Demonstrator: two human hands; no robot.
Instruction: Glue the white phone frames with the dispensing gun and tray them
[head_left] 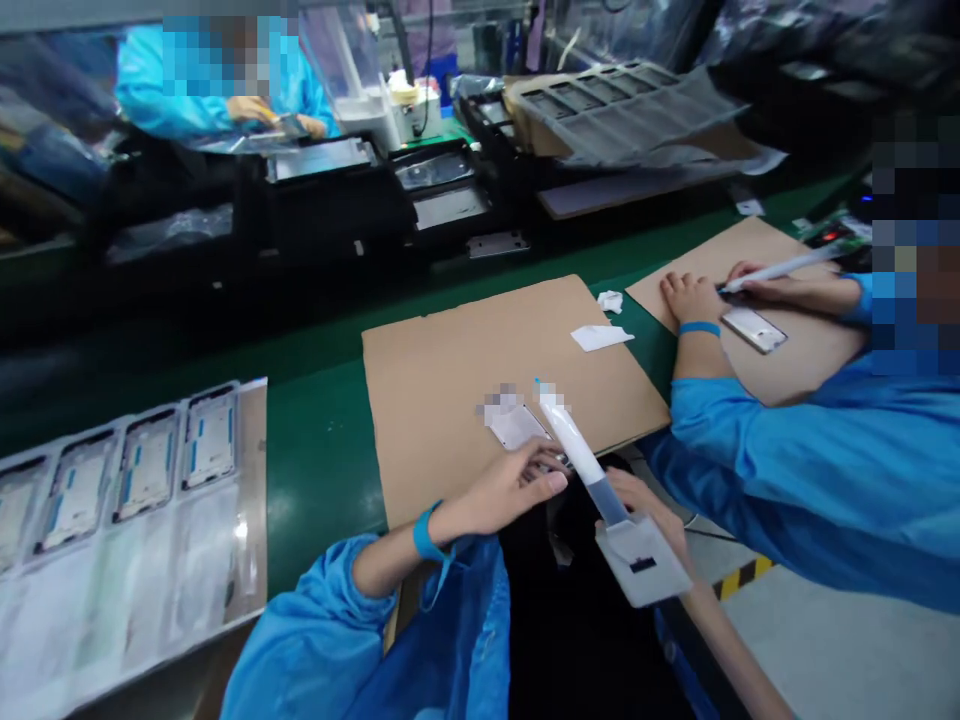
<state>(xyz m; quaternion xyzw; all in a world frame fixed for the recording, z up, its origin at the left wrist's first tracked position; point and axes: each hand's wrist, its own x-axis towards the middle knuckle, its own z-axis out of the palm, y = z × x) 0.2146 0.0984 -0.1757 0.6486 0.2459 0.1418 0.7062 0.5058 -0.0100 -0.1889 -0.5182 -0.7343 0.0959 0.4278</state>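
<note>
My left hand (pixel 517 482) rests on the near edge of a brown cardboard sheet (pixel 465 360), its fingers pressed on a small silvery phone frame (pixel 517 425) lying there. My right hand (pixel 646 505) is wrapped round a white squeeze tube (pixel 581 450) with a flat grey end, and the tube's tip points at the top of the phone frame. Both my sleeves are blue, with a blue band on the left wrist.
A clear tray (pixel 127 480) of several phone frames lies at the left on the green belt (pixel 322 440). To the right a co-worker's hands (pixel 694 295) work a similar tube on another cardboard. White scraps (pixel 600 336) lie between. Black trays stand behind, with another person at the far left.
</note>
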